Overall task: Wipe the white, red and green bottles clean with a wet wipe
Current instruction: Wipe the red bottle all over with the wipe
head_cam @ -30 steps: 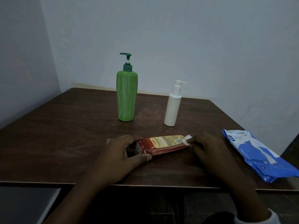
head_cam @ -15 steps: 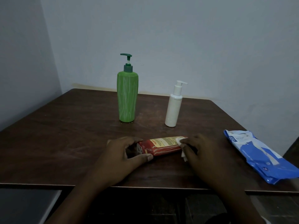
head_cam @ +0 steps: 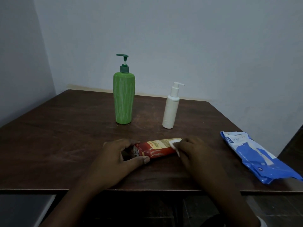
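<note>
A: From the head view, where is the red plastic bottle [head_cam: 157, 148] with the yellow label?
B: On its side on the dark brown wooden table [head_cam: 65, 136], near the front edge. The left hand [head_cam: 118, 154] clamps its left end between thumb and fingers.
A: The right hand [head_cam: 195, 151]?
B: It pinches a white wet wipe [head_cam: 174, 143] against the other end. Behind stand 2 upright bottles, the tall green pump bottle [head_cam: 123, 99] and the slim white pump bottle [head_cam: 170, 112]. A blue-and-white wipe pack [head_cam: 255, 154] lies at the right.
</note>
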Motion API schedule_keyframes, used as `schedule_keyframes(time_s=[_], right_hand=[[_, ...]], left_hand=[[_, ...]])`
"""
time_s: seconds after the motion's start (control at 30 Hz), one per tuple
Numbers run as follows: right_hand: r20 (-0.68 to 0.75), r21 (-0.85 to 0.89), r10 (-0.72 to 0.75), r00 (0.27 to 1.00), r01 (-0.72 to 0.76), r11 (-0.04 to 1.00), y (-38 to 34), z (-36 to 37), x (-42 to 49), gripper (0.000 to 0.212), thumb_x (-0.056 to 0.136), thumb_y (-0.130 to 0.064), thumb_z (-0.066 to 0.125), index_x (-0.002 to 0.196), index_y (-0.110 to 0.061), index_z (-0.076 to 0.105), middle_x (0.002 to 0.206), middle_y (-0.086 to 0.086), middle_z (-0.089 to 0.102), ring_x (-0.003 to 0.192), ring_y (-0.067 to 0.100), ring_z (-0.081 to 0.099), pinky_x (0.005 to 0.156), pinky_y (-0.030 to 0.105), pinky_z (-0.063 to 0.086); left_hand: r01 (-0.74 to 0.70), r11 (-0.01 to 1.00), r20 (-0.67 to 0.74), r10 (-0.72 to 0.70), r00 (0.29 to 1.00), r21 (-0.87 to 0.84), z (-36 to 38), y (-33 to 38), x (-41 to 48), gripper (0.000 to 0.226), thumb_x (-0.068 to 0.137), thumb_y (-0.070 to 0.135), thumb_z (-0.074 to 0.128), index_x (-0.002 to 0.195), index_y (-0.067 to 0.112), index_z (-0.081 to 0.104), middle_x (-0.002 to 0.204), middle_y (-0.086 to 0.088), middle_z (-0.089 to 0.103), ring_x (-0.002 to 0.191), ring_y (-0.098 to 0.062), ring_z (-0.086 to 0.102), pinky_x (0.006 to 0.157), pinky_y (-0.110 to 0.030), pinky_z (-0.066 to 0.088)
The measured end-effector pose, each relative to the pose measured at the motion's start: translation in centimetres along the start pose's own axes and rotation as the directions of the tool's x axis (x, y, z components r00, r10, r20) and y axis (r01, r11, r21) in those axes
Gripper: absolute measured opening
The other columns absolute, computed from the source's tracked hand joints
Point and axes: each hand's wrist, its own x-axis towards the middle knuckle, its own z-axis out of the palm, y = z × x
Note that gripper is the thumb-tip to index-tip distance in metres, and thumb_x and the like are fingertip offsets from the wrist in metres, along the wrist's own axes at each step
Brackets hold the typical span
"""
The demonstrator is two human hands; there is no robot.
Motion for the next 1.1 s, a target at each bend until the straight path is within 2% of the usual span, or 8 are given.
schedule_keyframes(time_s=[0.17, 0.43, 0.57, 0.73, 0.83, 0.9, 1.0, 1.1], right_hand=[[-0.001, -0.026, 0.156, 0.988, -0.156, 0.987, 0.1, 0.4, 0.2, 0.038, 0.097, -0.027, 0.048, 0.135, -0.03, 0.048, 0.13, -0.005, 0.053, 0.116, 0.009, 0.047, 0.096, 0.023, 0.041], [-0.128, 0.141, -0.217, 0.968, 0.234, 0.962, -4.1, 2.0, -0.9, 0.027, 0.084, -0.013, 0.063, 0.11, -0.02, 0.069, 0.099, -0.002, 0.064, 0.089, 0.012, 0.06, 0.075, 0.021, 0.046], [-0.087, 0.089, -0.023, 0.996, 0.03, 0.996, -1.3, 0.9, -0.2, 0.034, 0.093, -0.022, 0.055, 0.125, -0.031, 0.058, 0.12, -0.006, 0.057, 0.108, 0.009, 0.052, 0.089, 0.021, 0.041], [0.041, -0.002, 0.205, 0.978, -0.205, 0.979, 0.5, 0.1, 0.7, 0.037, 0.097, -0.022, 0.049, 0.133, -0.028, 0.052, 0.131, -0.002, 0.053, 0.114, 0.01, 0.05, 0.098, 0.024, 0.041], [-0.001, 0.045, 0.128, 0.992, -0.128, 0.991, -1.9, 0.9, -0.4, 0.038, 0.095, -0.023, 0.052, 0.132, -0.029, 0.052, 0.126, -0.004, 0.054, 0.111, 0.009, 0.05, 0.095, 0.025, 0.043], [-0.08, 0.111, -0.025, 0.996, 0.034, 0.993, -4.1, 1.8, -1.2, 0.034, 0.09, -0.017, 0.059, 0.123, -0.025, 0.061, 0.112, -0.002, 0.06, 0.098, 0.011, 0.055, 0.082, 0.024, 0.046], [-0.144, 0.161, -0.177, 0.974, 0.199, 0.967, -5.8, 2.6, -1.7, 0.032, 0.08, -0.013, 0.064, 0.11, -0.019, 0.069, 0.094, -0.001, 0.064, 0.081, 0.011, 0.058, 0.066, 0.022, 0.048], [-0.138, 0.16, -0.146, 0.98, 0.167, 0.973, -4.8, 2.2, -1.5, 0.032, 0.084, -0.012, 0.062, 0.114, -0.023, 0.067, 0.101, -0.002, 0.063, 0.089, 0.014, 0.06, 0.074, 0.029, 0.053]], left_hand=[[0.001, 1.0, -0.004, -0.001, 1.0, -0.017, 0.0, 0.0, -0.1, 0.063, 0.064, 0.076, 0.075, 0.117, 0.041, 0.073, 0.102, 0.027, 0.074, 0.097, -0.001, 0.07, 0.092, -0.039, 0.057], [-0.015, 1.0, -0.003, 0.015, 1.0, -0.01, -0.2, 0.7, 0.1, 0.036, 0.071, 0.054, 0.086, 0.104, 0.044, 0.074, 0.098, 0.025, 0.075, 0.09, 0.002, 0.071, 0.085, -0.034, 0.059], [0.005, 1.0, 0.013, -0.005, 1.0, 0.015, -0.2, 0.3, 0.2, 0.07, 0.062, 0.077, 0.074, 0.121, 0.04, 0.071, 0.103, 0.025, 0.072, 0.099, 0.0, 0.068, 0.091, -0.033, 0.058], [0.025, 1.0, 0.024, -0.025, 0.999, 0.001, -0.2, 0.2, 0.1, 0.078, 0.06, 0.08, 0.073, 0.126, 0.039, 0.069, 0.109, 0.024, 0.071, 0.104, -0.001, 0.066, 0.094, -0.034, 0.057], [0.037, 0.999, 0.018, -0.037, 0.999, 0.008, -0.3, 0.3, 0.0, 0.077, 0.059, 0.08, 0.072, 0.124, 0.04, 0.069, 0.108, 0.025, 0.071, 0.103, -0.001, 0.066, 0.093, -0.033, 0.058], [0.042, 0.999, 0.02, -0.042, 0.999, 0.012, -0.4, 0.7, -0.1, 0.072, 0.06, 0.076, 0.076, 0.122, 0.041, 0.07, 0.106, 0.026, 0.071, 0.101, -0.001, 0.067, 0.091, -0.031, 0.058], [0.009, 1.0, 0.002, -0.009, 1.0, -0.006, -0.4, 0.9, -0.1, 0.046, 0.07, 0.047, 0.09, 0.113, 0.039, 0.075, 0.101, 0.027, 0.074, 0.095, 0.004, 0.07, 0.089, -0.03, 0.058], [0.007, 1.0, -0.011, -0.007, 1.0, -0.025, -0.2, 0.9, -0.1, 0.049, 0.07, 0.045, 0.091, 0.115, 0.037, 0.075, 0.102, 0.025, 0.074, 0.095, 0.004, 0.07, 0.087, -0.027, 0.059]])
